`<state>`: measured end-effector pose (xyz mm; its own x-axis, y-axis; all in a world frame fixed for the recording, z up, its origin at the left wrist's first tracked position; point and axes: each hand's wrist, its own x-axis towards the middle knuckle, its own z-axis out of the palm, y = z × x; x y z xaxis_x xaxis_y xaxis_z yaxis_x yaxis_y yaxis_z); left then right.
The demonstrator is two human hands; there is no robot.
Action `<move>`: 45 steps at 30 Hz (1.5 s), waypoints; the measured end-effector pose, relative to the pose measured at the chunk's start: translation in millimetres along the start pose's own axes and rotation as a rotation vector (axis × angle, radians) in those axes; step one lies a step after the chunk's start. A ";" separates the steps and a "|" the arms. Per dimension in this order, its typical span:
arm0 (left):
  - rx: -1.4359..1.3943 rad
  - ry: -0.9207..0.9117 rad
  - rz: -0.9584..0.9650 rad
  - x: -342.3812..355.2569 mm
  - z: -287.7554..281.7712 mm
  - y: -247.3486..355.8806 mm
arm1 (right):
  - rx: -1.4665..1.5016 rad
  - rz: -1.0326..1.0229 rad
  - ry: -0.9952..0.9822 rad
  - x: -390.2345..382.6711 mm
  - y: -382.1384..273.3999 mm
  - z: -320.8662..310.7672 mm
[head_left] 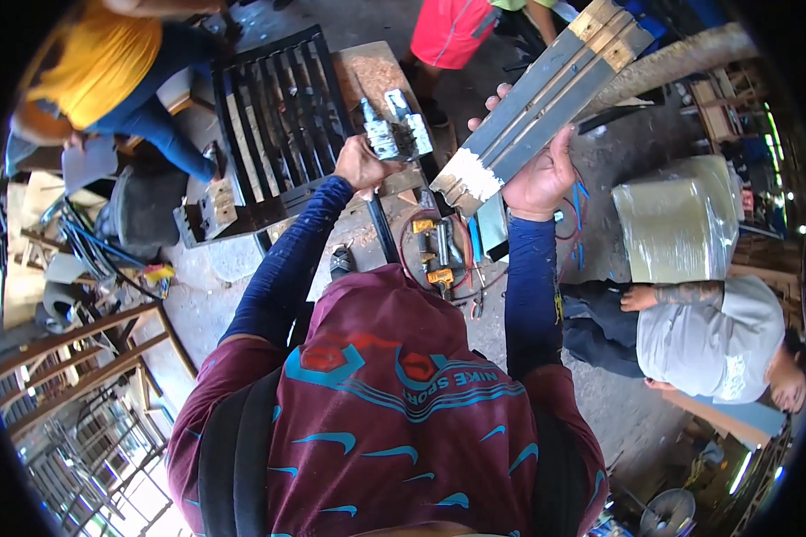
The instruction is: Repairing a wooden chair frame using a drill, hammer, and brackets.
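The right hand (539, 183) is closed around a bundle of grey wooden slats (546, 98), its long axis slanting up toward the far right, its white near end (468, 182) beside the left hand (360, 166). That hand grips a metal clamp tool (394, 130) over the black slatted frame (278, 125).

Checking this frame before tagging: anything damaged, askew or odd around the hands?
The slatted board gripped by the right hand has a ragged, white-smeared near end and is held tilted. The left hand holds a metal tool. Tools and cables lie scattered on the floor below.
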<state>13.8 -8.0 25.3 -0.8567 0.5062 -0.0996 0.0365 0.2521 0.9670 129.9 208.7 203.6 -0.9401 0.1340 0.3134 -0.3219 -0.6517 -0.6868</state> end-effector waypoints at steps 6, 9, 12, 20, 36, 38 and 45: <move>0.100 0.020 0.113 -1.4 1.4 3.8 | -0.294 -0.044 -0.147 21.9 12.1 15.4; 0.145 0.037 0.137 -3.5 -0.5 8.5 | -0.493 -0.087 -0.276 36.0 20.2 26.0; 0.127 0.045 0.134 -8.5 -5.7 15.0 | -0.536 -0.042 -0.300 47.1 34.9 42.3; 0.152 0.074 0.048 -5.4 -4.8 4.7 | -0.685 -0.051 -0.435 62.8 70.0 79.5; 0.148 0.077 0.173 -16.4 -5.9 3.5 | -1.432 -0.295 -0.838 43.7 125.9 116.5; 0.144 0.084 0.175 -19.5 -5.9 1.8 | -1.423 -0.261 -0.867 42.6 135.8 119.5; 0.152 0.075 0.183 -21.8 -8.7 -7.3 | -1.439 -0.232 -0.907 38.4 151.1 119.7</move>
<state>27.7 -28.0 22.5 -0.8642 0.4939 0.0966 0.2662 0.2857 0.9206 58.6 26.0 190.3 -0.6672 -0.6419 0.3780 -0.7423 0.5308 -0.4089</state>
